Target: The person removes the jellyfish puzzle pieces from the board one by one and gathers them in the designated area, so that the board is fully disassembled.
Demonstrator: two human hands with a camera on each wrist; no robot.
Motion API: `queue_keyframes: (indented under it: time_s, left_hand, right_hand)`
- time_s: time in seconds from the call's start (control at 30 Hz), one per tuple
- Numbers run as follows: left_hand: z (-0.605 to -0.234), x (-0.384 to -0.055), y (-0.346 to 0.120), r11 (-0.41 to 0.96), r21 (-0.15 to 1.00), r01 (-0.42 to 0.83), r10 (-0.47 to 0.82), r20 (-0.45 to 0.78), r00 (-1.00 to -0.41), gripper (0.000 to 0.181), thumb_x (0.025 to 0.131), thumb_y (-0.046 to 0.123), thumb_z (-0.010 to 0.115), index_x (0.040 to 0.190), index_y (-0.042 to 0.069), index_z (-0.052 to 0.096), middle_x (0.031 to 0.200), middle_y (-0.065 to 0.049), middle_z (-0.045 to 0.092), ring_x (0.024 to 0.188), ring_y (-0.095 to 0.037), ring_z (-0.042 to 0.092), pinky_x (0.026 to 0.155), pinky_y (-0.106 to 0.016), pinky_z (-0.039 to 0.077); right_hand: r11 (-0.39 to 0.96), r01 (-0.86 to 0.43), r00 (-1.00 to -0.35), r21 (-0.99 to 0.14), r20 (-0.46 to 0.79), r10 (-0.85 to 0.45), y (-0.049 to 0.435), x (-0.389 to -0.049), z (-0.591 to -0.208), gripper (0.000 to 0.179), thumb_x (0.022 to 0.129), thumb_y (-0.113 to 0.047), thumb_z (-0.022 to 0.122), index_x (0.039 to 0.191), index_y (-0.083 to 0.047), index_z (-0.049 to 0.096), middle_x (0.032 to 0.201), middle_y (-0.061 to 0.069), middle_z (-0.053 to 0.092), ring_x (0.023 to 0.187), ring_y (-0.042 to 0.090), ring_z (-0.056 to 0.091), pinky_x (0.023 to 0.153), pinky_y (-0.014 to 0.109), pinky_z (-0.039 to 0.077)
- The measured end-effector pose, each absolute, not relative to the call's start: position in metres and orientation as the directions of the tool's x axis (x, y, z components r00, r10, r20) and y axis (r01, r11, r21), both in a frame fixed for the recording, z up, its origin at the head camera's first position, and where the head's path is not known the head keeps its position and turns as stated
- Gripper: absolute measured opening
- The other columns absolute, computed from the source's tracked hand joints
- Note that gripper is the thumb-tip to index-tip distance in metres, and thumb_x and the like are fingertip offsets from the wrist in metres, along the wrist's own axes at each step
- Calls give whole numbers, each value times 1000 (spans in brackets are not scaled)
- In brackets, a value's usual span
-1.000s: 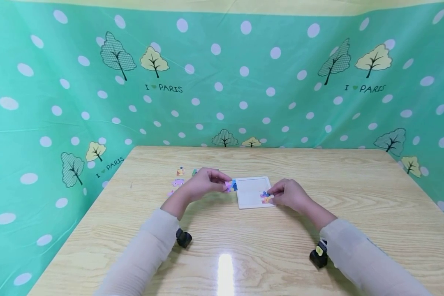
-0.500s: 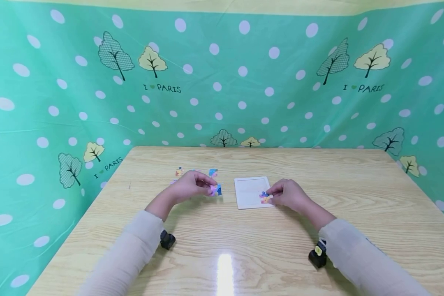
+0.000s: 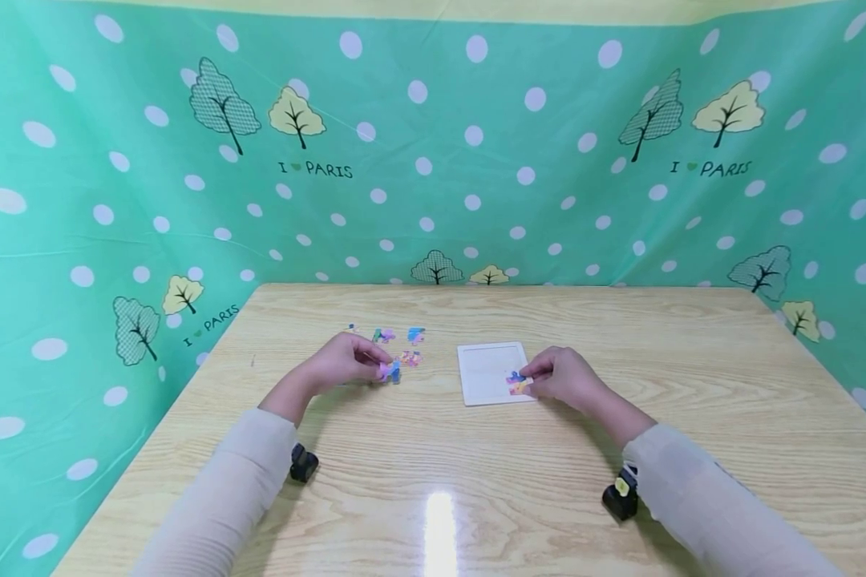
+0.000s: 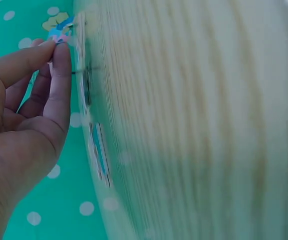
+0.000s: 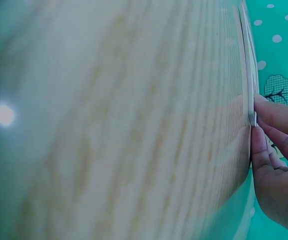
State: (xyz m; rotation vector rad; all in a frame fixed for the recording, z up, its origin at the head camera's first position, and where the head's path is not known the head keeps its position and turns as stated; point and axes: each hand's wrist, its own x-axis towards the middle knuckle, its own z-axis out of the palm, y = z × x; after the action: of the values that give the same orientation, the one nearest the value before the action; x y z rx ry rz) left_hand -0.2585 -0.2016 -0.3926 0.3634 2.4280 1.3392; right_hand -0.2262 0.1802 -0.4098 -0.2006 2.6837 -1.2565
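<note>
Between thumb and fingertips my left hand pinches a pink-and-blue jigsaw puzzle piece, raised over the table; the left wrist view shows the same puzzle piece at the fingertips. My right hand grips the lower right corner of a white puzzle tray with thumb and fingers. Inside that corner lies a colourful puzzle piece, partly covered by the fingers. In the right wrist view the tray's edge is seen side-on, with the right hand at its corner.
Loose puzzle pieces lie beyond and beside my left hand: a blue-and-pink piece, a green-and-purple piece and an orange-pink piece. Others are partly hidden by the hand. A polka-dot cloth hangs behind the wooden table.
My left hand has moved left, away from the tray, carrying the pink-and-blue puzzle piece back toward the loose pieces. The right hand and the tray have stayed in place.
</note>
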Motion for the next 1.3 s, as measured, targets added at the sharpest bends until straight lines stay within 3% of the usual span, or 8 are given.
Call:
queue_keyframes:
  time_s: [0.37, 0.8, 1.3]
  left_hand:
    - [-392, -258, -213, 654, 749, 108, 359, -182, -915, 23, 79, -2, 78, 100, 5, 75, 91, -4, 68, 80, -18, 59, 70, -29, 54]
    - [-390, -257, -219, 735, 644, 211, 387, -144, -911, 20, 81, 1, 76, 101, 5, 76, 91, -3, 68, 79, -16, 57, 69, -29, 51]
    - [-381, -250, -218, 735, 651, 189, 357, -135, -924, 20, 81, 5, 78, 101, 8, 76, 95, -3, 69, 84, -18, 60, 69, -30, 53]
  right_hand:
    - [643, -65, -977, -763, -82, -196, 179, -227, -410, 20, 80, 0, 78, 99, -2, 75, 101, 10, 64, 83, 18, 56, 67, 28, 49]
    - [637, -49, -978, -769, -92, -187, 179, -227, -411, 20, 80, -2, 78, 99, -2, 75, 104, 11, 62, 84, 20, 54, 68, 29, 48]
    - [629, -39, -978, -777, -101, -185, 180, -227, -412, 20, 80, -3, 80, 99, -2, 75, 104, 11, 62, 85, 18, 58, 68, 28, 51]
